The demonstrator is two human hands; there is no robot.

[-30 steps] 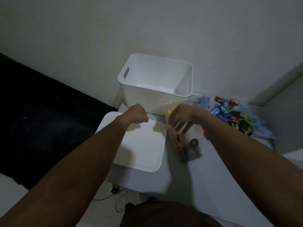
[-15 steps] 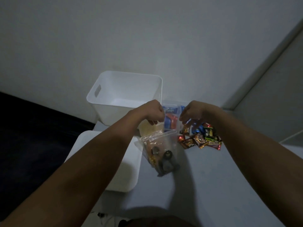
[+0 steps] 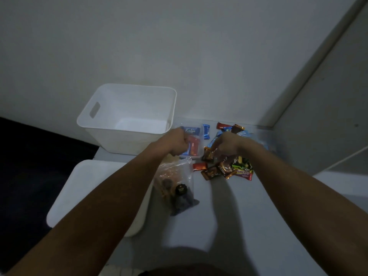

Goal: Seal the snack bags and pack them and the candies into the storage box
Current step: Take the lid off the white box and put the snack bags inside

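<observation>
The white storage box [image 3: 121, 143] stands open at the back against the wall, and I see nothing inside it. Just right of it, a clear snack bag [image 3: 192, 143] of blue and red packets sits between my hands. My left hand [image 3: 177, 142] is a fist pinching that bag's left edge. My right hand [image 3: 227, 144] hangs curled over the loose wrapped candies [image 3: 225, 169], and its fingertips are hidden. A second clear snack bag [image 3: 176, 186] with dark snacks lies nearer me, its mouth crumpled.
The box's white lid [image 3: 89, 188] lies flat at the table's left edge, partly under my left forearm. Dark floor drops off to the left. A wall corner closes in the back right, with more candies [image 3: 229, 128] near it.
The view has swung right. My left hand left the lid and both hands moved off the dark-snack bag to the bag of blue and red packets behind it.
</observation>
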